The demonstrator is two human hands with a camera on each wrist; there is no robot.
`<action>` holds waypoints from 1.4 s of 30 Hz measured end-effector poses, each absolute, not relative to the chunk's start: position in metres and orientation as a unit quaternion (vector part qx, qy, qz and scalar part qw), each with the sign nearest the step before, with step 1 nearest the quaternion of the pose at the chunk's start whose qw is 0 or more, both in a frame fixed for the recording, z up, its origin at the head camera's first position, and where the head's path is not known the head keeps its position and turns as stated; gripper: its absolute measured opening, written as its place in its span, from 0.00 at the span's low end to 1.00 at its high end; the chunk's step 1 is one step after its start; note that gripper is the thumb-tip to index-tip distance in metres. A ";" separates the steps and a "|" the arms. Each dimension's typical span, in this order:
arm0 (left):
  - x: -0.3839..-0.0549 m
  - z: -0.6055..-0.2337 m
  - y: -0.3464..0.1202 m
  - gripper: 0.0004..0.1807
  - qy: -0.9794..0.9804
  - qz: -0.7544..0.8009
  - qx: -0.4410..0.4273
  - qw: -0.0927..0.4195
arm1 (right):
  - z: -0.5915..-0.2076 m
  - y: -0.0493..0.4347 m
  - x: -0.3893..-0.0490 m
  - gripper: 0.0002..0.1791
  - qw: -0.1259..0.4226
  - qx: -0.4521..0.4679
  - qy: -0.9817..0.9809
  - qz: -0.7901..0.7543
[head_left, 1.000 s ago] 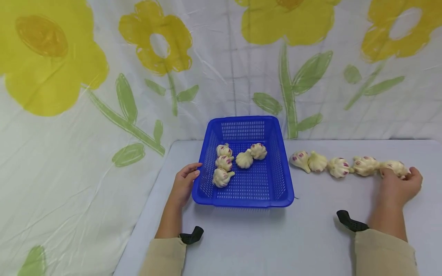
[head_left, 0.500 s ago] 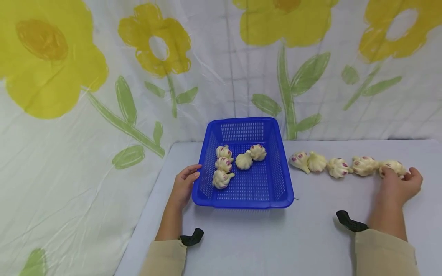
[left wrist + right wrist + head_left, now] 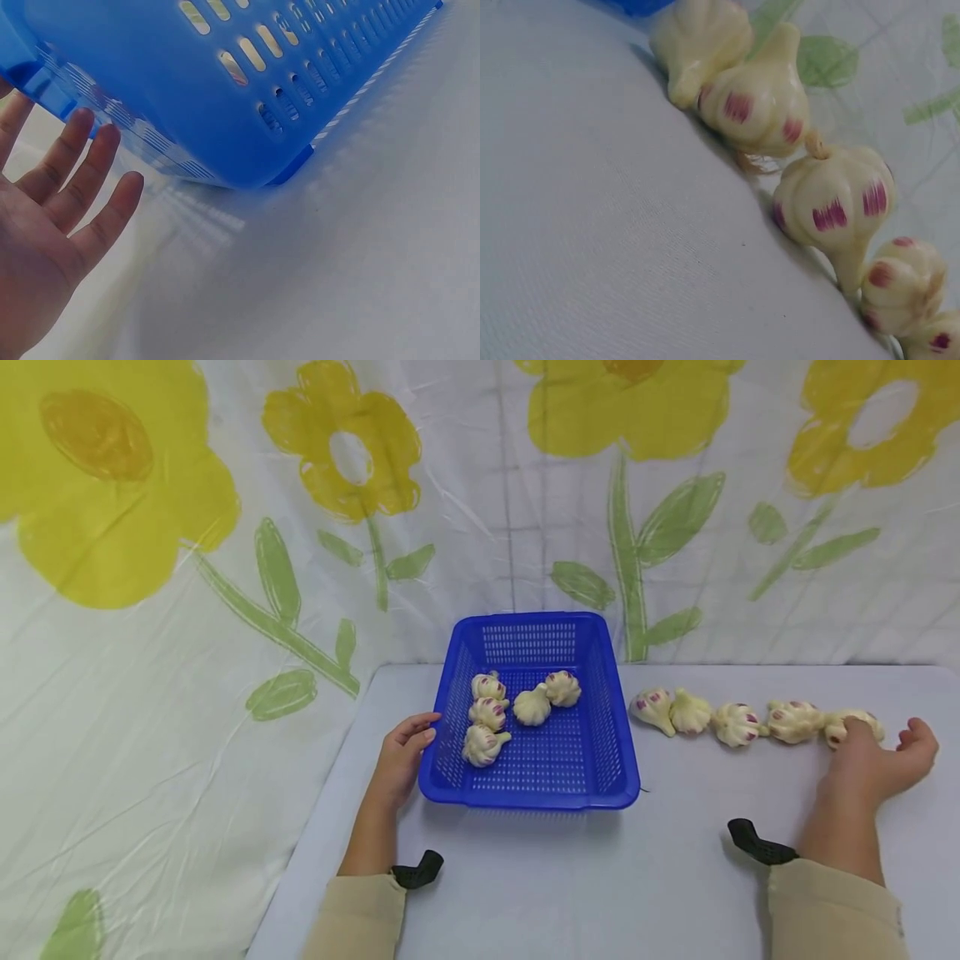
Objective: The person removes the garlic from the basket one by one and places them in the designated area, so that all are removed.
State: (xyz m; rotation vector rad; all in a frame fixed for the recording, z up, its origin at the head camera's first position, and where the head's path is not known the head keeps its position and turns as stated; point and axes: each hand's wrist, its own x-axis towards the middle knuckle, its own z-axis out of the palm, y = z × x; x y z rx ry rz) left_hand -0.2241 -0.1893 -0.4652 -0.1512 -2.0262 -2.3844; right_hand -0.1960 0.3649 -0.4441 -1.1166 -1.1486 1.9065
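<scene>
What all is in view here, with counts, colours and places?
Flat-topped table: 1, white, under everything
Rectangular perforated plastic basket: 1, blue, on the table
Round basketed garlic bulbs: 5, cream, most purple-marked, inside the basket
Round loose garlic bulbs: 5, cream with purple marks, in a row right of the basket
Flower-patterned cloth: 1, white with yellow and green, behind the table
Left hand: 1, bare, at the basket's left rim
Right hand: 1, bare, at the row's rightmost bulb
Sleeves: 2, beige, on the forearms
Wrist pieces: 2, black, at the cuffs
</scene>
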 end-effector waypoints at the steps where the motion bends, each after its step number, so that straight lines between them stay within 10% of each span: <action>1: -0.224 -0.465 -0.190 0.13 -0.647 -0.761 -0.048 0.004 | -0.442 0.362 -0.196 0.36 0.328 -0.422 -0.441 0.721; 14: -0.227 -0.467 -0.191 0.13 -0.650 -0.759 -0.044 0.001 | -0.416 0.328 -0.205 0.32 0.370 -0.342 -0.465 0.728; 42: -0.224 -0.462 -0.187 0.13 -0.653 -0.756 -0.031 0.010 | -0.384 0.192 -0.234 0.39 0.178 0.071 -0.823 0.535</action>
